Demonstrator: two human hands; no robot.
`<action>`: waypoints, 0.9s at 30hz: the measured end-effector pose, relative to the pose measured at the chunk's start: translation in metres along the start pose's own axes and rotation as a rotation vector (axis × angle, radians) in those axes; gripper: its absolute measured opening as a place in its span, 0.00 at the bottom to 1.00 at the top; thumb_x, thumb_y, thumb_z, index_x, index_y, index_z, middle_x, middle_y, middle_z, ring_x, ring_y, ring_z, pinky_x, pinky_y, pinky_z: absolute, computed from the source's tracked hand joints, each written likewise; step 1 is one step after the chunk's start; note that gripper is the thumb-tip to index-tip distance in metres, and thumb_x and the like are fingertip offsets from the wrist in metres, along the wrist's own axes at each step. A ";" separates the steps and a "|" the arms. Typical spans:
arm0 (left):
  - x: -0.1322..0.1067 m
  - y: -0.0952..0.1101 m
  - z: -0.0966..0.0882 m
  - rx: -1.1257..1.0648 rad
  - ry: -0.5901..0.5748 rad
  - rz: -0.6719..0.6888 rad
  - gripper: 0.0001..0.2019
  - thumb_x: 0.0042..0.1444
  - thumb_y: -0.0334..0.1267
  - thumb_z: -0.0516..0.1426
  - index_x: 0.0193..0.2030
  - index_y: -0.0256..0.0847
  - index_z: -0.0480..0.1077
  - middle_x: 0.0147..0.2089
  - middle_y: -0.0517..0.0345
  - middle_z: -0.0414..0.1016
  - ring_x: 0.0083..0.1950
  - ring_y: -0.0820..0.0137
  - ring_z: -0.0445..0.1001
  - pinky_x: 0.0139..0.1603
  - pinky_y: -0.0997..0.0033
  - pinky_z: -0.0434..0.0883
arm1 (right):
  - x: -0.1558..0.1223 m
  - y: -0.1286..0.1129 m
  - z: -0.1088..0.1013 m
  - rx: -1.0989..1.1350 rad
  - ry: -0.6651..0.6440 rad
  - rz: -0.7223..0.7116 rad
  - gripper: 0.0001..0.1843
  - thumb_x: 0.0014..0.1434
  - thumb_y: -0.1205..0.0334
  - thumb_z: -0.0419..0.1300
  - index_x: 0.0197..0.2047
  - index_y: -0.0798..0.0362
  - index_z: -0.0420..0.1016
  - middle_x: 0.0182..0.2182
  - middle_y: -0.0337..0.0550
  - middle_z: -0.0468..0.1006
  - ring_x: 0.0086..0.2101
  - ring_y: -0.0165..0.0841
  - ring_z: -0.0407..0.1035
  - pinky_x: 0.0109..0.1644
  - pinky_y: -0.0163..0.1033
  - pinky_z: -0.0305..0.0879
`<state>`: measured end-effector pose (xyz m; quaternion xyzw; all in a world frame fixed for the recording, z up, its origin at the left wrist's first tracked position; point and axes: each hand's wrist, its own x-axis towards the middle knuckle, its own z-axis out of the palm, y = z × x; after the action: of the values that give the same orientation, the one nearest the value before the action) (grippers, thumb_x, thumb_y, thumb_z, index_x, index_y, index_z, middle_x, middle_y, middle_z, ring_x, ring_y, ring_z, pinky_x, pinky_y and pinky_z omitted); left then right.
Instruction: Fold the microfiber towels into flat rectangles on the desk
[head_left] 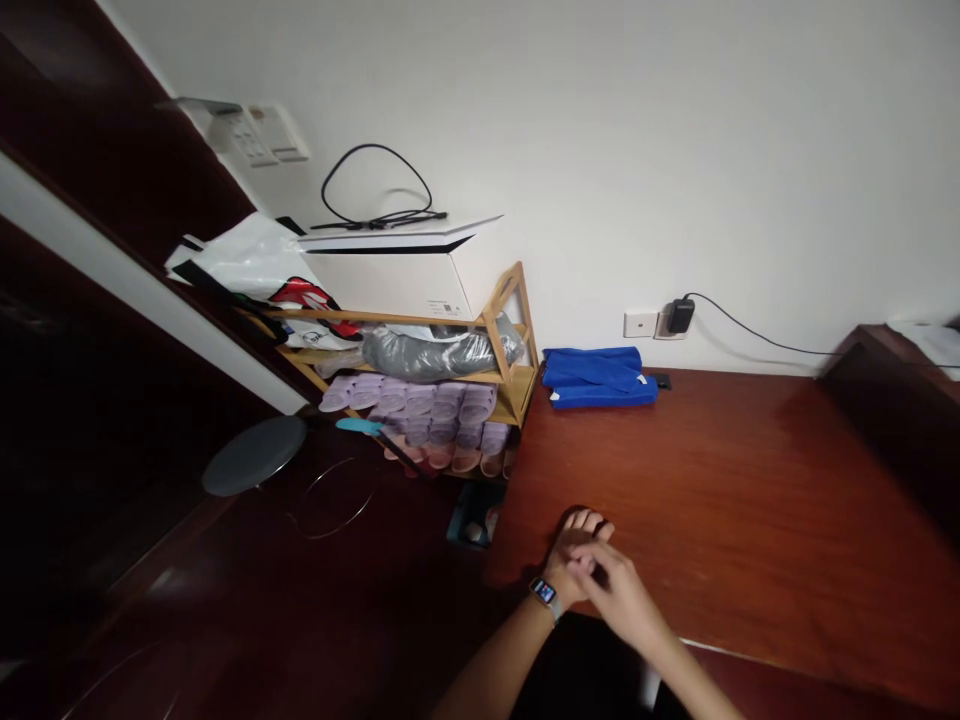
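My left hand (564,562) is at the front left edge of the brown wooden desk (720,490), with a smartwatch (545,593) on its wrist and the screen lit. Its fingers point forward, stretched out and slightly bent, with nothing visible in them. My right hand (621,592) lies across it and touches it just above the wrist. The right fingers are bent and pinched together; whatever lies between them, if anything, is hidden. Toward the back of the desk, away from both hands, are folded blue cloths (598,376).
Left of the desk stands a wooden rack (517,375) with purple slippers (431,400), a white box (386,282) and a black cable (379,220). A round stool (255,455) is further left. A black charger (681,316) is plugged into the wall.
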<state>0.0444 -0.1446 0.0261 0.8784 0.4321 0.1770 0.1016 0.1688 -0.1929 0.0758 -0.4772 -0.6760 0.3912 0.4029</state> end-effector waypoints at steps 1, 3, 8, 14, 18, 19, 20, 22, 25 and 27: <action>0.000 0.001 -0.001 -0.015 0.016 -0.020 0.21 0.58 0.37 0.60 0.59 0.43 0.73 0.55 0.46 0.77 0.59 0.53 0.72 0.66 0.49 0.68 | 0.019 0.005 -0.016 -0.081 -0.002 -0.020 0.14 0.71 0.51 0.57 0.45 0.48 0.82 0.38 0.43 0.82 0.40 0.38 0.77 0.48 0.42 0.74; 0.000 0.003 -0.006 -0.034 0.037 -0.057 0.21 0.56 0.36 0.60 0.58 0.43 0.73 0.56 0.46 0.76 0.60 0.53 0.71 0.66 0.49 0.68 | 0.066 0.020 -0.049 -0.289 0.002 -0.048 0.17 0.73 0.56 0.51 0.46 0.50 0.80 0.42 0.47 0.82 0.44 0.38 0.77 0.53 0.43 0.73; 0.000 0.008 -0.017 -0.068 0.030 -0.090 0.20 0.55 0.34 0.61 0.56 0.47 0.73 0.56 0.51 0.75 0.60 0.55 0.70 0.66 0.51 0.68 | 0.191 0.065 -0.103 -0.674 0.026 0.003 0.18 0.67 0.65 0.54 0.56 0.55 0.77 0.56 0.56 0.77 0.55 0.45 0.71 0.63 0.49 0.66; -0.006 0.000 -0.003 -0.085 0.047 -0.135 0.22 0.56 0.36 0.62 0.58 0.50 0.72 0.58 0.53 0.75 0.61 0.56 0.70 0.67 0.53 0.68 | 0.276 0.091 -0.096 -0.865 -0.043 0.044 0.28 0.64 0.68 0.57 0.67 0.50 0.70 0.62 0.54 0.74 0.56 0.43 0.69 0.59 0.44 0.64; -0.009 -0.004 0.003 -0.108 0.048 -0.145 0.22 0.56 0.37 0.62 0.58 0.51 0.72 0.59 0.55 0.75 0.61 0.57 0.70 0.69 0.54 0.67 | 0.282 0.096 -0.071 -0.937 -0.025 0.111 0.24 0.68 0.70 0.50 0.66 0.55 0.69 0.54 0.60 0.79 0.53 0.45 0.72 0.56 0.47 0.65; -0.009 -0.004 0.003 -0.112 0.048 -0.149 0.22 0.56 0.37 0.62 0.58 0.52 0.72 0.59 0.55 0.75 0.62 0.57 0.70 0.69 0.54 0.67 | 0.275 0.095 -0.065 -0.945 -0.025 0.115 0.24 0.68 0.71 0.49 0.65 0.56 0.69 0.53 0.61 0.80 0.52 0.45 0.72 0.56 0.48 0.65; -0.009 -0.005 0.003 -0.113 0.049 -0.154 0.22 0.56 0.37 0.62 0.58 0.52 0.72 0.59 0.55 0.75 0.62 0.57 0.70 0.69 0.54 0.67 | 0.264 0.092 -0.059 -0.948 -0.030 0.111 0.23 0.68 0.70 0.49 0.64 0.56 0.70 0.52 0.61 0.81 0.52 0.46 0.72 0.56 0.49 0.65; -0.008 -0.004 0.001 -0.114 0.050 -0.161 0.22 0.56 0.36 0.61 0.59 0.52 0.72 0.59 0.56 0.75 0.62 0.57 0.70 0.70 0.53 0.66 | 0.230 0.084 -0.050 -0.937 -0.049 0.079 0.23 0.68 0.69 0.50 0.63 0.52 0.71 0.52 0.58 0.81 0.53 0.47 0.73 0.58 0.49 0.66; -0.006 -0.003 -0.001 -0.111 0.039 -0.176 0.21 0.56 0.36 0.60 0.58 0.52 0.72 0.59 0.55 0.76 0.62 0.57 0.71 0.70 0.52 0.66 | 0.155 0.067 -0.039 -0.898 -0.086 0.017 0.23 0.69 0.65 0.49 0.62 0.42 0.74 0.53 0.48 0.83 0.53 0.44 0.75 0.58 0.46 0.70; -0.005 -0.003 -0.001 -0.097 0.016 -0.193 0.20 0.57 0.35 0.58 0.57 0.50 0.73 0.59 0.53 0.76 0.62 0.57 0.72 0.69 0.52 0.68 | 0.102 0.058 -0.035 -0.857 -0.090 0.004 0.22 0.70 0.62 0.49 0.59 0.36 0.76 0.51 0.43 0.84 0.51 0.42 0.77 0.57 0.44 0.73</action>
<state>0.0393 -0.1470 0.0254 0.8254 0.5063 0.1943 0.1570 0.1972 -0.0757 0.0534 -0.5850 -0.7935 0.0963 0.1376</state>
